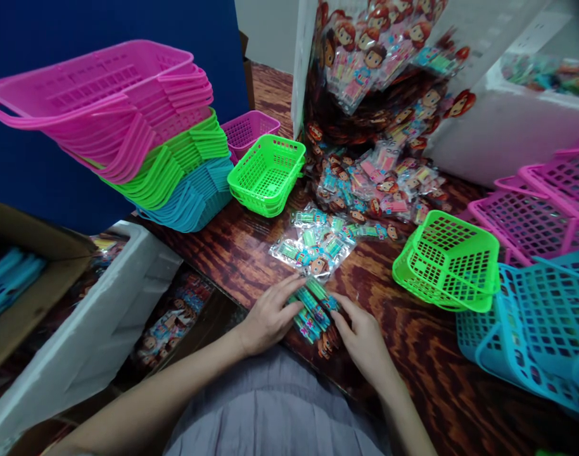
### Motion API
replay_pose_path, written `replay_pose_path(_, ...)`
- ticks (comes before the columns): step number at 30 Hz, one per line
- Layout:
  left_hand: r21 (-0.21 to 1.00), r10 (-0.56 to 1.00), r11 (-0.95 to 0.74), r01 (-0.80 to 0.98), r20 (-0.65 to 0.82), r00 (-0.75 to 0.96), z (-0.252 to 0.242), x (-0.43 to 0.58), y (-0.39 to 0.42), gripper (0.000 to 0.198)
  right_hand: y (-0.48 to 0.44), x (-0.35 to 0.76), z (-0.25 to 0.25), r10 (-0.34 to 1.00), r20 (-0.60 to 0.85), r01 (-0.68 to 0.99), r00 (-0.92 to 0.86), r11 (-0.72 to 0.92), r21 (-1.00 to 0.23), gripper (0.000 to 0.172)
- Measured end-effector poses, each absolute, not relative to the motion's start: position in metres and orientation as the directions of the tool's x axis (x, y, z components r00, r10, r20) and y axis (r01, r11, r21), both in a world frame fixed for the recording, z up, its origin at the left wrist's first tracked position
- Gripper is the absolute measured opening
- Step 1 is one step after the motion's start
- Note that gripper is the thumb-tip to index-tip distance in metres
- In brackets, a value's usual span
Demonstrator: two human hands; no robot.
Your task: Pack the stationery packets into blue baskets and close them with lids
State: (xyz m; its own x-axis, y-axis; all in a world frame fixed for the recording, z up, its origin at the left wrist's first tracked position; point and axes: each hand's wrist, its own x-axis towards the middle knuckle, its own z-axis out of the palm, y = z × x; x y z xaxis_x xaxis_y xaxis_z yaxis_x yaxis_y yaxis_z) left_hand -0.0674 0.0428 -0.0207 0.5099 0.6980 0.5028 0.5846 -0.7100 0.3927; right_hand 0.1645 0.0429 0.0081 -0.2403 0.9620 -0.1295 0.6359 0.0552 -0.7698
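A small stack of clear plastic packets (313,307), with green and teal contents and printed cartoon cards, is held low over the table's near edge. My left hand (272,315) grips its left side, thumb and fingers bent around the packets. From the right, my right hand (358,329) pinches the other side with thumb and fingertips. What exactly the packets contain is too small to tell. Just beyond my hands, several similar packets (318,244) lie flat on the wooden table (242,247). A green basket (268,174) stands past them to the left.
Nested pink, green and blue baskets (175,152) rise at the left. A large heap of packets (379,177) spills from a white container at the back. Another green basket (448,263) and blue baskets (546,323) stand at the right. A white foam box (94,329) sits below left.
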Motion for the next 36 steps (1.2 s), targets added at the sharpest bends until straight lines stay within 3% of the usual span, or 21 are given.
replay_pose_path(17,0.400,0.705,-0.705,0.586,0.490,0.513,-0.023,-0.067,0.042,0.021,0.041,0.163,0.009,0.956,-0.137,0.650,-0.260,0.068,-0.757,0.037)
replay_pose_path(29,0.458,0.757,-0.653,0.604,0.419,0.501,-0.026,-0.076,0.034,0.029,0.027,0.151,0.011,0.952,-0.094,0.716,-0.290,0.151,-0.681,0.039)
replay_pose_path(33,0.475,0.784,-0.620,0.625,0.411,0.465,-0.025,-0.076,0.031,0.050,0.026,0.148,0.013,0.938,-0.125,0.720,-0.324,0.158,-0.676,0.040)
replay_pose_path(36,0.395,0.782,-0.623,0.675,0.339,0.524,-0.011,-0.075,0.034,0.073,0.026,0.148,0.017,0.913,-0.146,0.714,-0.381,0.191,-0.674,0.040)
